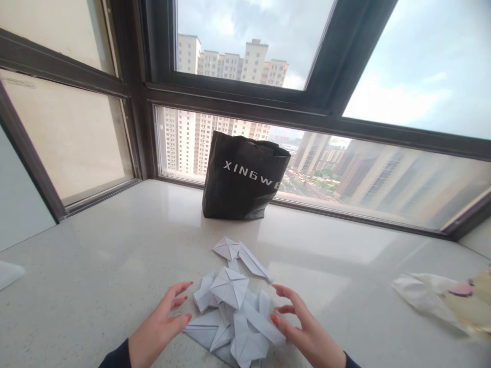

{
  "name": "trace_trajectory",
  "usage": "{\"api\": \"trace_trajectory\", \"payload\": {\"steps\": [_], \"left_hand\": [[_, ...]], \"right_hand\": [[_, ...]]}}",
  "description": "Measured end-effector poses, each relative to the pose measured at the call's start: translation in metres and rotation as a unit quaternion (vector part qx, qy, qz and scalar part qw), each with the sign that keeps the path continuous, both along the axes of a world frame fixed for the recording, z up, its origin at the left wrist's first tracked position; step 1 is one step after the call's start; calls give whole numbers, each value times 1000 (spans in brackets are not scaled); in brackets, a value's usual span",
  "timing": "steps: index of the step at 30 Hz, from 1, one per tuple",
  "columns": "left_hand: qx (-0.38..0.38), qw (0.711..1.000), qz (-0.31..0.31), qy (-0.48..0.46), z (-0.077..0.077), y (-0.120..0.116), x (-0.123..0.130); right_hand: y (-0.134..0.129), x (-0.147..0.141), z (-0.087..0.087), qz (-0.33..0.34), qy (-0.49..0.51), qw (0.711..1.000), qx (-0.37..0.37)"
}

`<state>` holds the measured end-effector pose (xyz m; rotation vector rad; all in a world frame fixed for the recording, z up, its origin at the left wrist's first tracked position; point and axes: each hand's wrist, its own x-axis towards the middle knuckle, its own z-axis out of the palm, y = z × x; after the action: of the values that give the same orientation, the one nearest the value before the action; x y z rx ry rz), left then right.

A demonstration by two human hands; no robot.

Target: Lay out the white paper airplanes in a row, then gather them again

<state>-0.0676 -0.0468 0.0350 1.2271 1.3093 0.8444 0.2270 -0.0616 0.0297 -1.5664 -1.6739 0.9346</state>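
A pile of folded white paper pieces (230,289) lies on the pale stone sill in front of me, several of them overlapping. At its far end are a creased paper square (227,248) and a long folded strip (253,261). My left hand (163,322) hovers at the pile's left side, fingers apart and curved, holding nothing. On the other side my right hand (303,324) is likewise spread, its thumb close to the papers; whether it touches them I cannot tell. The lower papers are partly hidden under the upper ones.
A black bag (245,179) with white lettering stands behind the papers, near the window. At the right edge lies a crumpled white and yellowish wrapper (441,301). Some white item (9,274) shows at the left edge. Dark window frames (245,105) border the sill (115,245).
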Motion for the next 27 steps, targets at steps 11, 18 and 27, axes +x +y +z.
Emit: {"api": "trace_trajectory", "payload": {"steps": [11, 18, 27], "left_hand": [[-49, 972, -46, -223, -6, 26, 62], [153, 985, -53, -56, 43, 34, 48], [203, 974, 56, 81, -5, 26, -2]], "right_hand": [[12, -68, 16, 67, 99, 993, 21], [10, -67, 51, 96, 4, 971, 218], [38, -4, 24, 21, -117, 970, 212]]}}
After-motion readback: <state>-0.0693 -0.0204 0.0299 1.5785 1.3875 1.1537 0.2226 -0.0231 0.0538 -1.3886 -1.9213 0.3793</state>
